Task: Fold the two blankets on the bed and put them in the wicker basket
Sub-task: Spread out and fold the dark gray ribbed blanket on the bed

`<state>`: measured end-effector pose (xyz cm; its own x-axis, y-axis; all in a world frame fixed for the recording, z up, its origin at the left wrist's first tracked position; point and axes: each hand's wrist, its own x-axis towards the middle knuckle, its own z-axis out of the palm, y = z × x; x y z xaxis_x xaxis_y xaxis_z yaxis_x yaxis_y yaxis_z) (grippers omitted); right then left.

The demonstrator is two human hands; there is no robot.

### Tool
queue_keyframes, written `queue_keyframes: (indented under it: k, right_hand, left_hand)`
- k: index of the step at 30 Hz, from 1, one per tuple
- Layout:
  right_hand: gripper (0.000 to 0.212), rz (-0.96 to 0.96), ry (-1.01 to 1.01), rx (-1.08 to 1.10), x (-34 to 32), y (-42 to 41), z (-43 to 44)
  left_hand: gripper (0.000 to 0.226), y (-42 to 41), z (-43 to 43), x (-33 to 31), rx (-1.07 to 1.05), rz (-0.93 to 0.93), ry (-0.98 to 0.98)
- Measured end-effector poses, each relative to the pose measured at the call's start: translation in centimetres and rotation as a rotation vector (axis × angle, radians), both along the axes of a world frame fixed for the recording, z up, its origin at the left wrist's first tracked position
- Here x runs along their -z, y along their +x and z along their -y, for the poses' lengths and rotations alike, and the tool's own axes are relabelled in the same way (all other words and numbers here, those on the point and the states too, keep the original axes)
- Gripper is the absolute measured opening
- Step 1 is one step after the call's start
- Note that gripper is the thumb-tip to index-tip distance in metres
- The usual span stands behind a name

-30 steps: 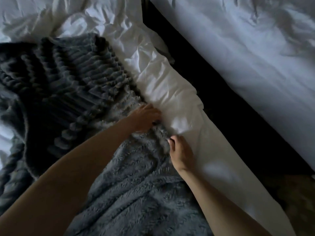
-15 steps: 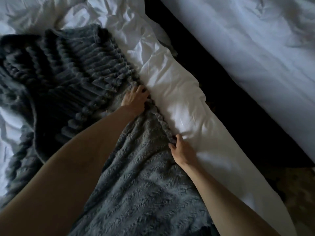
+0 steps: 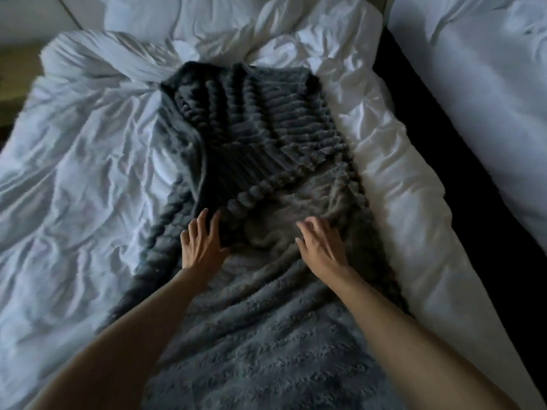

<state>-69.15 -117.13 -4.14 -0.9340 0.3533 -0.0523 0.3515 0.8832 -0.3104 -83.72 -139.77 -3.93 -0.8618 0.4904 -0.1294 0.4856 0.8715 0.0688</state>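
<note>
1. Location: the fleecy grey blanket lies lengthwise down the middle of the white duvet, running from under your forearms towards the head of the bed. At its far end a darker ribbed flap lies at a slant across the fleecy face. It cannot be told whether that flap is the same blanket turned back or the second blanket.
2. Hands: your left hand lies flat at the near corner of the ribbed flap, fingers straight and fanned. Your right hand is on or just above the fleecy face, fingers spread. It is blurred, so contact is unconfirmed. Neither hand pinches cloth.
3. Handling, as judged: the pile is thick, soft and limp, with no stiffness. Expect it to sag wherever it is unsupported. It is probably light enough for two hands, though bulky. The plush will likely drag the duvet rather than slide over it.
4. Where to take hold: the beaded hem along each long edge looks like the firmest line. Pinch it at matching points on both sides, or at two corners, so the fold lands square. A grab at the centre would bunch it.
5. Status: folding is incomplete and the outline is crooked. The wicker basket is not in view. A neighbouring bed stands to your right across a dark gap.
</note>
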Motion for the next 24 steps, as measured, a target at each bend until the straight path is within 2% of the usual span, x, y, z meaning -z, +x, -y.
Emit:
queue_keyframes:
  k: [2,3,4,6,8,10,13,14,15,18,19,21,23,24]
  right_hand:
    - [0.061,0.212,-0.010,-0.054,0.9,-3.9,0.7]
    - [0.066,0.316,0.019,-0.071,1.5,-5.4,1.0]
    - [0.064,0.403,0.061,-0.091,2.1,-6.4,1.2]
    - [0.044,0.467,0.174,-0.137,2.9,-7.3,1.4]
    - [0.027,0.382,0.222,-0.179,2.7,-7.9,0.9]
    - [0.019,0.228,0.149,-0.135,1.6,-8.9,-0.1]
    - [0.015,-0.089,0.089,0.067,-0.7,-11.1,-1.2]
    - [0.016,-0.143,0.100,0.125,-1.1,-11.8,-1.3]
    - [0.017,-0.117,0.083,0.165,-1.4,-12.5,-1.2]
    - [0.035,0.201,-0.094,0.249,-0.5,-13.5,-0.8]
    - [0.041,0.208,-0.160,0.273,0.0,-13.0,-0.8]
    - [0.041,-0.021,-0.157,0.302,0.7,-11.1,-1.0]
    - [0.037,-0.262,-0.001,0.404,1.4,-8.3,-1.5]
    - [0.039,-0.298,0.100,0.485,1.7,-6.8,-1.8]
  left_hand:
    - [0.099,-1.9,1.9,0.8,-0.027,0.043,-0.090]
    - [0.091,-2.7,2.4,1.3,-0.018,0.058,-0.141]
    - [0.077,-3.5,2.8,2.0,-0.001,0.066,-0.185]
    - [0.046,-5.0,2.9,2.6,0.022,0.103,-0.178]
    - [0.032,-6.6,2.4,2.2,-0.006,0.130,-0.053]
    - [0.026,-8.7,1.5,0.9,-0.038,0.092,0.089]
    - [0.020,-12.3,0.6,-1.5,-0.123,0.030,0.361]
    - [0.020,-13.0,0.3,-1.8,-0.153,0.051,0.436]
    - [0.025,-13.5,0.1,-1.8,-0.166,0.101,0.483]
    - [0.065,-12.9,0.6,-0.5,-0.146,0.345,0.499]
    - [0.068,-12.5,1.6,0.3,-0.181,0.379,0.536]
    - [0.056,-12.1,4.7,1.8,-0.337,0.312,0.585]
    - [0.045,-12.0,8.6,3.4,-0.459,0.255,0.474]
    - [0.042,-11.8,10.2,4.0,-0.448,0.290,0.416]
